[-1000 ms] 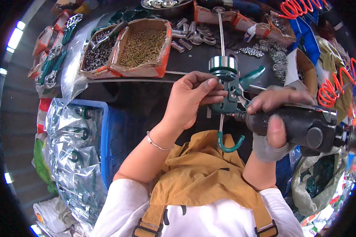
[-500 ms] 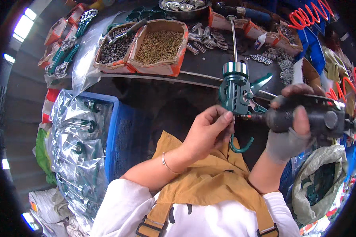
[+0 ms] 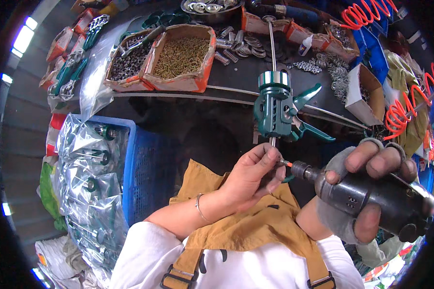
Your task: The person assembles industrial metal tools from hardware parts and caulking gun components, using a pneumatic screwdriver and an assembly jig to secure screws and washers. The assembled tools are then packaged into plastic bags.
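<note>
Two hands (image 3: 253, 173), one held driver (image 3: 348, 195), one bracelet (image 3: 197, 206)

Nearer the wearer than the green caulking gun (image 3: 276, 113), the left hand (image 3: 253, 176) pinches just beside the bit (image 3: 286, 163) of a black power screwdriver (image 3: 376, 197), gripped by the gloved right hand (image 3: 340, 219). Left of the gun stand a screw-filled carton (image 3: 178, 84) and a blue crate (image 3: 130, 168).

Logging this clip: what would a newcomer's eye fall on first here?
Probably the bulky black power driver in the gloved right hand, at lower right. Then the green, gun-shaped tool with the shiny collar right of centre, just above the bare left hand. Bright red coiled hoses stand out at upper right.
</note>
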`<state>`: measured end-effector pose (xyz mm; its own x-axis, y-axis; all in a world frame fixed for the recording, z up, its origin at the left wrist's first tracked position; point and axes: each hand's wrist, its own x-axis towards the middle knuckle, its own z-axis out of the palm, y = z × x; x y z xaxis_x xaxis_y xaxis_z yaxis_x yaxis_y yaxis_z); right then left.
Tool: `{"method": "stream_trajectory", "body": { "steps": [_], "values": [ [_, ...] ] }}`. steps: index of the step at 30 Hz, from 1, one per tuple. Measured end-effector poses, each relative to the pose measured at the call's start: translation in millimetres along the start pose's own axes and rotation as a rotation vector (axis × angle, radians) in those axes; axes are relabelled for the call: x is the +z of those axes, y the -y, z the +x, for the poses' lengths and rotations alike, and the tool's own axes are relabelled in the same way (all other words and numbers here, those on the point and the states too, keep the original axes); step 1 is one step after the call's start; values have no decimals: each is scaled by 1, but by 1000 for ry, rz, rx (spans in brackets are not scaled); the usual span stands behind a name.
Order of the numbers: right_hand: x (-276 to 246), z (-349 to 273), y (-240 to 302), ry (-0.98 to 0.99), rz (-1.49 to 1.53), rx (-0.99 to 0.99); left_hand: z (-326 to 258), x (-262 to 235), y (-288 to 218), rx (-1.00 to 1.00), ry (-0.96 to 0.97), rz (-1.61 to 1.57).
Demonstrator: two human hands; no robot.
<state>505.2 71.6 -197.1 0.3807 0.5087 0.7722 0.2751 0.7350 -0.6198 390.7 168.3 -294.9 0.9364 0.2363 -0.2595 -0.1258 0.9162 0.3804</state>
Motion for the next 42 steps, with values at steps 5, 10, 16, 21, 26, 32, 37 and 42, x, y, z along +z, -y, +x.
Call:
{"method": "stream_trajectory", "body": {
  "steps": [5,10,16,21,26,32,37,42],
  "values": [
    [4,-2,-6,-53,109,-24,-1,2,-4,-5,53,284],
    [2,-3,-23,-134,58,-15,32,-24,-43,754,-525,431],
    [5,2,-50,-133,-40,3,65,-39,-76,285,-357,1260],
    [16,3,-64,-247,-169,199,73,-17,-79,-6,-292,1236],
    [13,0,-79,-213,-57,95,73,-19,-77,12,-327,1139],
    [15,7,-50,-359,-58,243,82,-13,-70,60,-308,1156],
    [-30,-1,-26,-682,2,324,81,-4,-70,256,-233,1008],
    [-180,-70,7,-1227,-509,561,89,-10,-69,330,-264,995]
  ]
}}
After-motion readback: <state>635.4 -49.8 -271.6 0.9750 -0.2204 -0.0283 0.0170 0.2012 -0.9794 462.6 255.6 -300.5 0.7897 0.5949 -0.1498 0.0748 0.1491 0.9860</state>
